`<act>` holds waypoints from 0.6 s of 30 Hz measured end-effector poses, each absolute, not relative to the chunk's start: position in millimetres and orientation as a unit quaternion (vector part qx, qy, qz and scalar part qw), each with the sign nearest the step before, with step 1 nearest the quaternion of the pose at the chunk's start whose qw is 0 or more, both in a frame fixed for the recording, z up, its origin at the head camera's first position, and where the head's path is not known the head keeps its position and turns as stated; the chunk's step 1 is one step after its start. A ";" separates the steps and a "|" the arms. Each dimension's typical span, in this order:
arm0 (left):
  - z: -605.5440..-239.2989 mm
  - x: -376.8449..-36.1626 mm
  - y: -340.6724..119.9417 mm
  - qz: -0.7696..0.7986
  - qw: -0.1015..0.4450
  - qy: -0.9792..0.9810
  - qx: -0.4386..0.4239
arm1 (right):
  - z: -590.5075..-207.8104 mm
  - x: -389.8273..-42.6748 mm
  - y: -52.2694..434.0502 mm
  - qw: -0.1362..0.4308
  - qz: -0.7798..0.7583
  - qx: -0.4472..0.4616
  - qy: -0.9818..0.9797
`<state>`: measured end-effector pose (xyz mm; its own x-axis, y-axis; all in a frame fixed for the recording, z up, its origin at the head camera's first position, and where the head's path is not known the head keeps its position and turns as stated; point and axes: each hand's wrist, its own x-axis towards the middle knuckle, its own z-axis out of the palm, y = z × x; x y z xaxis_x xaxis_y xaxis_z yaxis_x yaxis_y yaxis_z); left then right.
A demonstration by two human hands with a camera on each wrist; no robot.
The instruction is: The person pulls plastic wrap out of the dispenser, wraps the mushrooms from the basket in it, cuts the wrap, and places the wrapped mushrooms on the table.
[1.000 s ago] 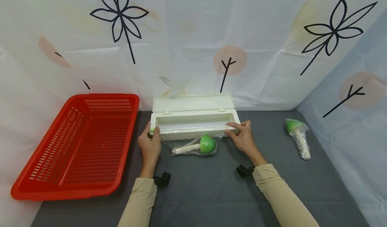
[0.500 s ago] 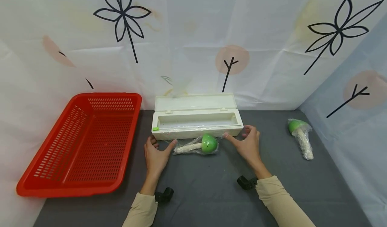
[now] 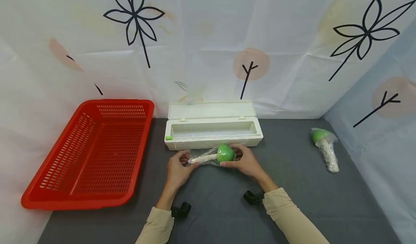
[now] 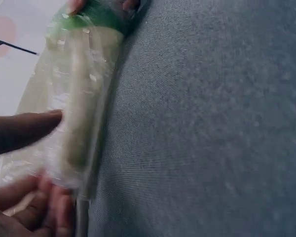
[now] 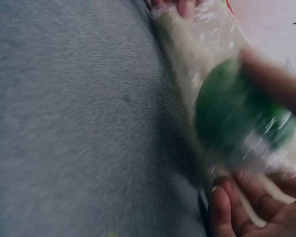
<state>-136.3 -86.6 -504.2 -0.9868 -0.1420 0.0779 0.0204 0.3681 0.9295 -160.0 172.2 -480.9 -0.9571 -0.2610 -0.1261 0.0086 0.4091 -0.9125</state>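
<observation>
A toy mushroom with a green cap (image 3: 225,153) and pale stem lies in cling film in front of the white cling film dispenser (image 3: 214,142), whose lid is raised. My left hand (image 3: 178,170) holds the wrapped stem end, thumb (image 4: 32,129) on the near side and curled fingers at the tip. The cap end is held by my right hand (image 3: 246,161), its thumb (image 5: 271,79) over the cap and its fingers (image 5: 241,197) on the opposite side. Both wrist views are partly blurred.
At the left stands a red plastic basket (image 3: 138,171). A second wrapped mushroom (image 3: 326,150) lies on the grey cloth (image 3: 224,215) at the far right. Behind the dispenser hangs a white patterned curtain (image 3: 201,38).
Both hands have left the dispenser's ends and come together, toward the wrapped mushroom. They now hold its two ends. The mushroom stays in front of the dispenser.
</observation>
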 end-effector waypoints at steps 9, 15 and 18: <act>-488.1 -129.2 -84.2 -0.655 0.064 -0.736 -0.158 | -463.6 -134.7 180.9 0.139 -0.641 -0.078 0.751; -471.6 -126.1 -72.6 -0.671 0.023 -0.717 -0.186 | -455.8 -131.4 181.9 0.172 -0.739 -0.129 0.639; -466.1 -123.7 -70.9 -0.659 0.019 -0.727 -0.193 | -449.4 -131.8 180.6 0.194 -0.757 -0.151 0.605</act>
<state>-123.7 -70.9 -466.1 -0.9248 0.2551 0.2823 0.3058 0.0571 0.9504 -131.8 180.6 -449.4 -0.8798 -0.4754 -0.0063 0.1110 -0.1925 -0.9750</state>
